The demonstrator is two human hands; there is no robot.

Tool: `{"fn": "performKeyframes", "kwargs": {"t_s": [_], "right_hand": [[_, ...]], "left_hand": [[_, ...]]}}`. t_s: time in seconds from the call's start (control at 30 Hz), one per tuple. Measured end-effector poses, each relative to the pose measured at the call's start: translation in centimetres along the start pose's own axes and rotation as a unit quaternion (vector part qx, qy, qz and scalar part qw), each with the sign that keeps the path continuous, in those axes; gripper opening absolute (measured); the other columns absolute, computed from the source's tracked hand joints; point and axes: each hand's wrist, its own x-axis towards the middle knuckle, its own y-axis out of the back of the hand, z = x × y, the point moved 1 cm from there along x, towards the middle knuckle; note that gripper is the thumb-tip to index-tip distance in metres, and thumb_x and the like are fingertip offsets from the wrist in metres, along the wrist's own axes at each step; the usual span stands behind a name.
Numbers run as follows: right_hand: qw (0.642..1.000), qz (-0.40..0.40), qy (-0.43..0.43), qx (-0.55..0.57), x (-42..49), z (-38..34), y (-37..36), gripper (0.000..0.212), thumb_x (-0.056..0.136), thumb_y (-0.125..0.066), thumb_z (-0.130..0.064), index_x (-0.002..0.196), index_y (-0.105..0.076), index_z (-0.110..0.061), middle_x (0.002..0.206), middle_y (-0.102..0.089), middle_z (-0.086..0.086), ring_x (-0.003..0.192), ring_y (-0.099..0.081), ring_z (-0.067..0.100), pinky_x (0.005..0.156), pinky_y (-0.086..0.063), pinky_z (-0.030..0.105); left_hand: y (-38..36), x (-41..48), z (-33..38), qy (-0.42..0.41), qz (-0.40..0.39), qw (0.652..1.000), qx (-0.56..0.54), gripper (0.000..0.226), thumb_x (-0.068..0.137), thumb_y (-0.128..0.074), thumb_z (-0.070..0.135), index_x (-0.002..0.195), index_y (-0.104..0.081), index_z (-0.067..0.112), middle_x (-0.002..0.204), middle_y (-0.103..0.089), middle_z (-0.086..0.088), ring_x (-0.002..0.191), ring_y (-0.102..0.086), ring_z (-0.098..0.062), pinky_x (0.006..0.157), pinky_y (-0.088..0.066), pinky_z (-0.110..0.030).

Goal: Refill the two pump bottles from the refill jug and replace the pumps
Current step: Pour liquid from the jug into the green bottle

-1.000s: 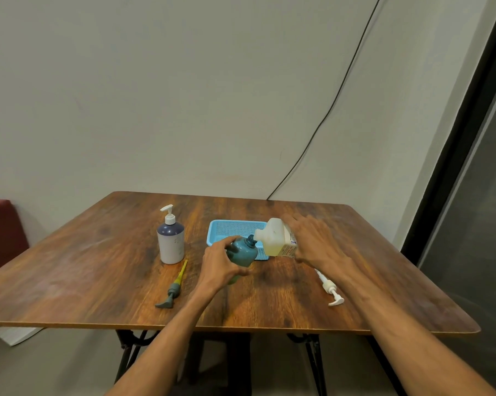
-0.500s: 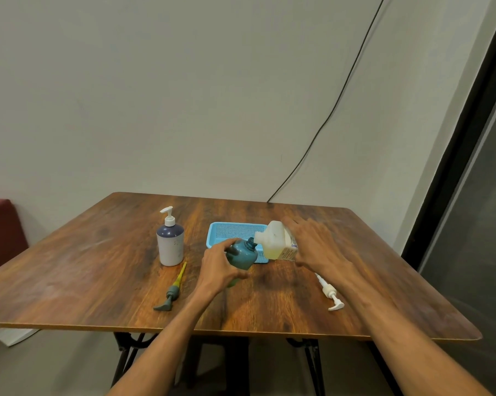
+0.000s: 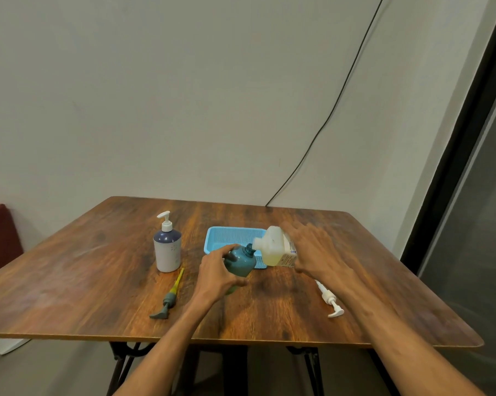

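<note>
My left hand (image 3: 216, 271) grips a teal pump bottle (image 3: 240, 260) with its pump off, tilted to the right above the table. My right hand (image 3: 318, 258) holds the translucent refill jug (image 3: 276, 247) of yellowish liquid tipped on its side, its spout touching the teal bottle's open neck. A white and navy pump bottle (image 3: 167, 250) stands upright to the left with its white pump on. A grey pump with a yellow tube (image 3: 169, 297) lies on the table in front of it. A white pump (image 3: 328, 298) lies to the right, under my right forearm.
A light blue plastic basket (image 3: 229, 238) sits on the wooden table (image 3: 84, 281) just behind the teal bottle and jug. A black cable runs down the wall to the table's far edge. A dark glass door frame stands at the right, and a red seat at the far left.
Both hands hold the same pose, jug spout against the teal bottle's neck. The whole scene sits slightly lower in view from head movement.
</note>
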Motion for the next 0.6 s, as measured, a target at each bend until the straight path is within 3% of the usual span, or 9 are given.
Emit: {"fn": "performKeyframes", "kwargs": {"t_s": [0.13,0.3,0.6], "right_hand": [[1.0,0.006,0.005,-0.002,0.03,0.18,-0.02,0.07,0.072,-0.082,-0.033,0.132,-0.046,-0.026,0.116,-0.06,-0.001,0.105,-0.058,0.023,0.089,-0.05,0.043],[1.0,0.009,0.007,-0.004,-0.11,0.11,0.14,0.07,0.07,-0.083,-0.032,0.129,-0.047,-0.027,0.113,-0.061,0.0,0.103,-0.058,0.024,0.087,-0.05,0.042],[1.0,0.003,0.009,-0.01,-0.3,-0.09,0.29,0.07,0.071,-0.083,-0.034,0.13,-0.047,-0.026,0.114,-0.06,0.0,0.104,-0.058,0.023,0.087,-0.05,0.041]], "left_hand": [[-0.11,0.09,-0.12,0.001,0.0,1.0,0.002,0.085,0.058,-0.094,0.021,0.134,-0.056,0.022,0.117,-0.061,0.005,0.103,-0.058,-0.009,0.078,-0.043,-0.009],[0.07,-0.05,0.01,0.001,-0.004,1.0,-0.008,0.083,0.059,-0.093,0.017,0.134,-0.057,0.018,0.118,-0.062,0.001,0.106,-0.058,-0.012,0.084,-0.045,-0.016],[0.13,-0.16,0.18,0.009,-0.006,1.0,-0.004,0.083,0.059,-0.094,0.016,0.133,-0.056,0.018,0.117,-0.061,0.002,0.105,-0.058,-0.011,0.081,-0.041,-0.012]]}}
